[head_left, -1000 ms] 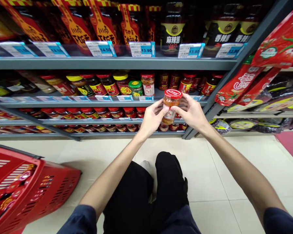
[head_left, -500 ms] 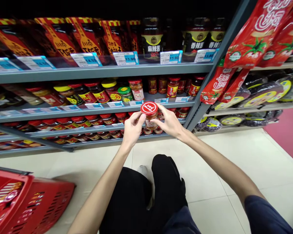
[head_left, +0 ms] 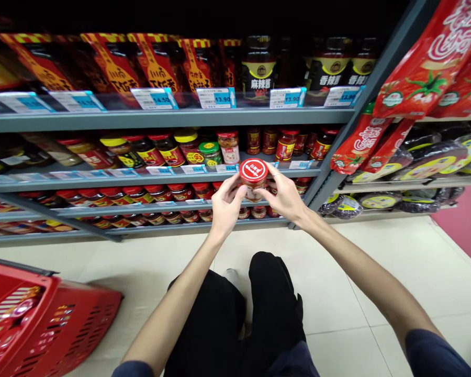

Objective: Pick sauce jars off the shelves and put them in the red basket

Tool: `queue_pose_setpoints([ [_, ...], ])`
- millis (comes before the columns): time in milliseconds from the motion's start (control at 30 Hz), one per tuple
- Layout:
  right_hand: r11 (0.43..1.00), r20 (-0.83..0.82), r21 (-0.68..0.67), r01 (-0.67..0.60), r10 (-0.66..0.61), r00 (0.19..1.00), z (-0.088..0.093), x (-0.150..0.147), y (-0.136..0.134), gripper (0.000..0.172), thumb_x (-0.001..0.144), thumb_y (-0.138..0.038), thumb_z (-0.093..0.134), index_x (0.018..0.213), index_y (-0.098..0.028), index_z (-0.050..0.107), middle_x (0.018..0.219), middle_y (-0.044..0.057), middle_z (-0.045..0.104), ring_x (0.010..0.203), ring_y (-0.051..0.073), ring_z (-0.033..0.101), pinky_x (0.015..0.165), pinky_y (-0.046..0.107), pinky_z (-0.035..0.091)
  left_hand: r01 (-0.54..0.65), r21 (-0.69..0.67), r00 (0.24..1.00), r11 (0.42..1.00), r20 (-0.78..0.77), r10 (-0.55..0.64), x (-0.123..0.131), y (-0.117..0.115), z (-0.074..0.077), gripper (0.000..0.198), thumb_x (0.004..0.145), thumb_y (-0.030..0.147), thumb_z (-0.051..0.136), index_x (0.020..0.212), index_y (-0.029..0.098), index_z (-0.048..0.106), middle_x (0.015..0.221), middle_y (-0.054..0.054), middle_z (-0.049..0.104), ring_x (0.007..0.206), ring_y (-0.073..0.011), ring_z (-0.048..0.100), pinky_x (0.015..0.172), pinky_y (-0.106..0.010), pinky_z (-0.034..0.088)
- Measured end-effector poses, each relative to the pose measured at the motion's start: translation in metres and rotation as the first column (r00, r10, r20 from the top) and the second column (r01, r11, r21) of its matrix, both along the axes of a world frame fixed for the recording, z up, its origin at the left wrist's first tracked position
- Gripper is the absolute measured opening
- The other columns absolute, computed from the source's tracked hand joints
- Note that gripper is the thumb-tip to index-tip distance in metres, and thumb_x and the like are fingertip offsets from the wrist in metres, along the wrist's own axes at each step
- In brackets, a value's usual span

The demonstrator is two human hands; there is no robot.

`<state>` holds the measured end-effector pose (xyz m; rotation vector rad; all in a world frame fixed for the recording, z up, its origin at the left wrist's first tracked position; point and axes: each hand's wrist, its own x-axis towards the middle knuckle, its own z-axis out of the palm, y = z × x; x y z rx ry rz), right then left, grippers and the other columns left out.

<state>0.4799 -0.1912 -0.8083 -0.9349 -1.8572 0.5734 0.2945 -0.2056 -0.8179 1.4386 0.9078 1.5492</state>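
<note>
I hold a small glass jar with a red lid [head_left: 253, 174] in both hands, in front of the lower shelves. The jar is tilted so its lid faces me. My left hand [head_left: 226, 205] grips its left side with the fingers curled round it. My right hand [head_left: 286, 196] grips its right side, fingers wrapped round the glass. Behind the jar stand rows of similar red-lidded jars [head_left: 168, 191] on grey shelves [head_left: 160, 119].
A red shopping basket [head_left: 35, 327] with goods in it sits on the tiled floor at lower left. Red tomato pouches [head_left: 427, 68] hang on the right-hand shelving. Price tags [head_left: 215, 97] line the shelf edges. My knees in black trousers [head_left: 255, 309] are below the hands.
The jar has tipped from upright, with its label showing, to lid toward me. Both hands have stayed on it, and the view has shifted slightly.
</note>
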Motion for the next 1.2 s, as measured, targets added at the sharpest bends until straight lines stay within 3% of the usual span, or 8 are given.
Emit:
queue_pose_setpoints([
  [200,0.989,-0.056,0.113,0.093,-0.087,0.995,0.018,0.002,0.021,0.078,0.093,-0.054,0.066,0.159,-0.023,0.037,0.158,0.014,0.05,0.142,0.034,0.053,0.118,0.054,0.049,0.055,0.07,0.998,0.996,-0.034,-0.053,0.007,0.009,0.017,0.05,0.095,0.039,0.069,0.142,0.023,0.062,0.153,-0.011,0.057,0.141,-0.0264,0.055,0.119,-0.043,0.044],
  [367,0.977,-0.146,0.142,0.157,-0.137,0.98,0.026,-0.002,0.045,0.086,0.091,-0.066,0.061,0.161,-0.026,0.03,0.159,0.012,0.048,0.144,0.037,0.049,0.116,0.057,0.05,0.09,0.075,0.995,0.993,-0.055,-0.086,0.014,0.013,0.021,0.049,0.098,0.038,0.064,0.144,0.023,0.059,0.155,-0.01,0.055,0.146,-0.0243,0.05,0.122,-0.041,0.041],
  [633,0.962,-0.072,0.237,0.133,-0.119,0.99,0.019,-0.005,0.073,0.085,0.094,-0.068,0.055,0.163,-0.027,0.025,0.164,0.011,0.04,0.15,0.037,0.042,0.122,0.059,0.042,0.038,0.1,0.998,0.994,-0.061,-0.032,0.0,0.047,0.028,0.05,0.095,0.047,0.066,0.137,0.02,0.064,0.148,-0.013,0.062,0.137,-0.0256,0.059,0.121,-0.044,0.043],
  [800,0.963,-0.014,0.247,0.104,-0.104,0.994,0.009,-0.004,0.086,0.083,0.095,-0.068,0.051,0.163,-0.028,0.023,0.165,0.01,0.038,0.155,0.036,0.033,0.126,0.061,0.034,0.08,0.146,0.993,0.986,-0.099,-0.066,-0.009,0.068,0.035,0.043,0.094,0.044,0.067,0.129,0.019,0.07,0.138,-0.013,0.069,0.131,-0.0266,0.064,0.119,-0.047,0.044],
  [1067,0.97,0.03,0.221,0.103,-0.112,0.993,-0.003,-0.011,0.107,0.087,0.095,-0.072,0.046,0.162,-0.021,0.025,0.165,0.015,0.039,0.156,0.033,0.032,0.129,0.056,0.03,0.047,0.131,0.98,0.99,-0.196,-0.02,-0.011,0.09,0.016,0.044,0.093,0.035,0.066,0.133,0.017,0.067,0.136,-0.014,0.068,0.122,-0.0262,0.067,0.114,-0.048,0.048],
  [1200,0.974,0.035,0.205,0.092,-0.102,0.994,-0.013,-0.018,0.12,0.089,0.095,-0.075,0.044,0.162,-0.019,0.026,0.164,0.015,0.04,0.153,0.032,0.039,0.128,0.053,0.035,-0.049,0.128,0.966,0.991,-0.247,0.079,-0.018,0.09,0.01,0.038,0.095,0.035,0.064,0.128,0.016,0.067,0.131,-0.015,0.069,0.116,-0.0252,0.07,0.107,-0.044,0.055],
])
